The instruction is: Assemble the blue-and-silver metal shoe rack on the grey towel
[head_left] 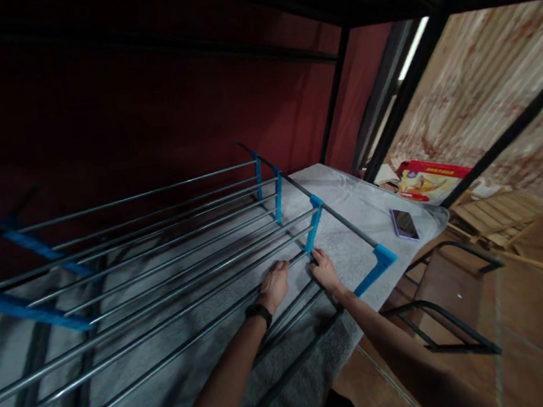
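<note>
A rack of thin metal rods point(201, 279) with blue plastic connectors lies across a table covered in grey fleecy cloth point(336, 185). My left hand point(275, 285), with a black band on its wrist, is closed around a metal rod near its right end. Just to its right, my right hand point(326, 271) pinches the lower end of a blue connector point(313, 225), where the rod meets it. My fingers partly hide that joint. Another blue connector point(382, 259) sits at the near right corner of the rack, on a dark side bar point(348, 223).
A phone point(404, 224) lies on the cloth at the table's right end. Beyond stands a red and yellow box point(431, 177). A black-framed chair point(453, 293) is at the right, with a slatted wooden piece point(501, 218) behind it. Dark metal posts point(400, 102) rise around the table.
</note>
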The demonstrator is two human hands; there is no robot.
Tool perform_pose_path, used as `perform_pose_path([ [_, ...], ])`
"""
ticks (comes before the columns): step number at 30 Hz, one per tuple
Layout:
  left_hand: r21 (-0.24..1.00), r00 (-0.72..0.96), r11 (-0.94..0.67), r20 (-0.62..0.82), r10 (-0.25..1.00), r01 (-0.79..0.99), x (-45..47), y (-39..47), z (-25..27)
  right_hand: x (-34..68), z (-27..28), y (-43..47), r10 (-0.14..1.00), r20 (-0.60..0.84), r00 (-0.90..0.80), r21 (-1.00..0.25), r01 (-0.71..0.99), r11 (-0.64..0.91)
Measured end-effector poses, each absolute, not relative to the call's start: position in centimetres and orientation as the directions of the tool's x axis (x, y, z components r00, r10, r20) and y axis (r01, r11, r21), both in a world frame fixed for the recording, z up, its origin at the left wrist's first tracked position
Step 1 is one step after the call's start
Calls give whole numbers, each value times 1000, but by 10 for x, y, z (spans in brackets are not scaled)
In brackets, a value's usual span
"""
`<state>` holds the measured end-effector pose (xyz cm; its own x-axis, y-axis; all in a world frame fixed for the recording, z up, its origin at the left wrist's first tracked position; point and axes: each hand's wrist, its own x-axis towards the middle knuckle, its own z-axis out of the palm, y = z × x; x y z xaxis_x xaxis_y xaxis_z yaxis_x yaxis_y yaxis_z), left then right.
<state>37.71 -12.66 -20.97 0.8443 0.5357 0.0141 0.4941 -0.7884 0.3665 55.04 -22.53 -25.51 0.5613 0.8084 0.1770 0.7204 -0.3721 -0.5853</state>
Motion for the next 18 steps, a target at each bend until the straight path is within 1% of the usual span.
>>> perform_pose_path([
  [4,355,820,-775,38,571,523,358,-139,-202,549,-257,-236,815,180,551,-598,719,-354],
  [7,338,783,-739,11,622,583,332,-139,-204,557,-264,-235,833,178,524,-606,725,-327],
  [12,215,758,-736,-32,652,642,293,-143,-208,575,-286,-234,838,223,498,-576,761,-299],
  [13,207,754,-733,-33,656,648,289,-145,-207,577,-290,-234,838,234,493,-571,767,-292],
  [16,230,736,-711,-32,676,664,284,-151,-197,580,-294,-235,828,260,497,-580,766,-278],
  [18,256,710,-683,-18,704,684,280,-159,-186,582,-292,-234,824,250,508,-603,748,-277],
])
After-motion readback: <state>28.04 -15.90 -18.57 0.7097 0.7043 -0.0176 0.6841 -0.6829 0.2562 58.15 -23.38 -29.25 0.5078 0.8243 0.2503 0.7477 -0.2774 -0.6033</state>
